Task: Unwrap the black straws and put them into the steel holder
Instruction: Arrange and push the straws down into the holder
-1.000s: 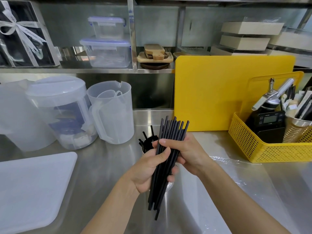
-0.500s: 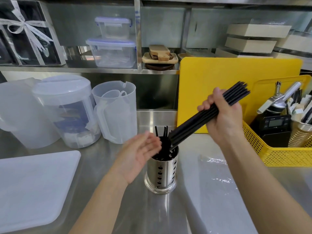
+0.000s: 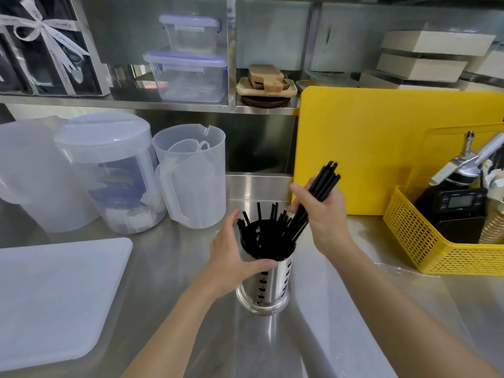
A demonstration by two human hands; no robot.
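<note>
Steel holder [image 3: 268,285] upright on the steel tabletop [image 3: 174,268], centre frame, perforated wall facing camera; already loaded with loose black straws [image 3: 268,236] splayed around its rim; left hand [image 3: 234,253] cupped on the holder's left side, thumb across the near rim, fingers curved round the far side, so clamped on the holder; right hand [image 3: 321,211] closed around a straw bundle [image 3: 317,193], bundle tilted, top ends pointing up-right in front of the yellow cutting board [image 3: 381,148], lower ends dipping into the holder's mouth on the right; probably not bottomed out, but the inside of the holder is too dark to tell; clear wrapper film [image 3: 392,268] looks to lie flat on the tabletop right of the holder, near the yellow basket [image 3: 425,246]; basket holds a digital scale [image 3: 458,203] and some metal tools; white board [image 3: 54,298] flat at left; translucent pitchers [image 3: 191,175] behind-left of the holder, well apart from it; shelf [image 3: 136,103] above carries clear lidded containers [image 3: 188,75].
</note>
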